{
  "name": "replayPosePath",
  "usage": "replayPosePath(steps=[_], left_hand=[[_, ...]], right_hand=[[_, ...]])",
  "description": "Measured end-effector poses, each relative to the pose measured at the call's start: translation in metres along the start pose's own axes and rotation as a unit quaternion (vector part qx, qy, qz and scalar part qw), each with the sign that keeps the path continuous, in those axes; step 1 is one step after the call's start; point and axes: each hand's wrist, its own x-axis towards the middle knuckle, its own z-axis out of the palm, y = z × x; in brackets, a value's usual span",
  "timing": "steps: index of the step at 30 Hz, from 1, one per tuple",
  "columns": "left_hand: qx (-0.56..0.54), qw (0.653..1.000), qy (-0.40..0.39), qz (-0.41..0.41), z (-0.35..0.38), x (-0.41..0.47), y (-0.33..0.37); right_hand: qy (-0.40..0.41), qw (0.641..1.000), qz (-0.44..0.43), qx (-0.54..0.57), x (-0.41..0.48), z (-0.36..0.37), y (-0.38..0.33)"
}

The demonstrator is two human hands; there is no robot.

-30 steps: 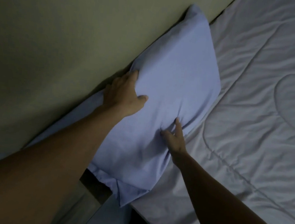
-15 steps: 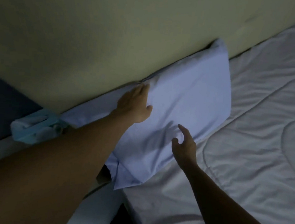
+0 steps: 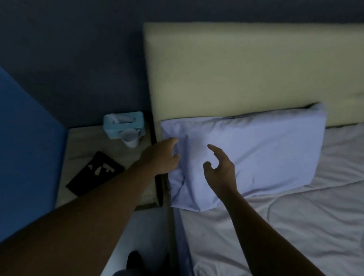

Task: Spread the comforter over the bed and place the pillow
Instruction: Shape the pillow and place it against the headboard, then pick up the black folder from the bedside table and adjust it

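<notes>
Pillow (image 3: pixel 263 149) lying at the far left corner of the bed, on the spread comforter (image 3: pixel 301 225), against the headboard (image 3: pixel 248 73). My left hand (image 3: pixel 162 156) touches its left end with bent fingers, whether gripping I cannot tell; my right hand (image 3: pixel 220 167) hovers above it, loosely open and empty. Step in hand, as I judge it: final seating of the pillow, calling next for a light tug to square it.
</notes>
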Motion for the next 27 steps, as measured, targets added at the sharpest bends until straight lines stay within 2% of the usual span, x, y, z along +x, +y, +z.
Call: replayPosePath(steps=[9,14,19,24,27], left_hand=[[-0.035,0.992,0.037,-0.117,-0.053,-0.091,-0.13],[-0.031,0.985,0.06,-0.158,-0.066,-0.134,-0.194],[-0.013,0.981,0.052,-0.186,-0.063,-0.162,-0.237],[-0.034,0.97,0.059,-0.234,-0.058,-0.171,-0.267],[-0.045,0.96,0.073,-0.265,-0.056,-0.168,-0.282]], right_hand=[[-0.142,0.987,-0.057,-0.056,-0.015,0.104,-0.11],[-0.219,0.959,-0.144,-0.113,-0.032,0.171,-0.156],[-0.271,0.905,-0.224,-0.239,-0.03,0.215,-0.188],[-0.317,0.819,-0.312,-0.364,-0.009,0.251,-0.206],[-0.34,0.774,-0.354,-0.4,0.003,0.274,-0.208]])
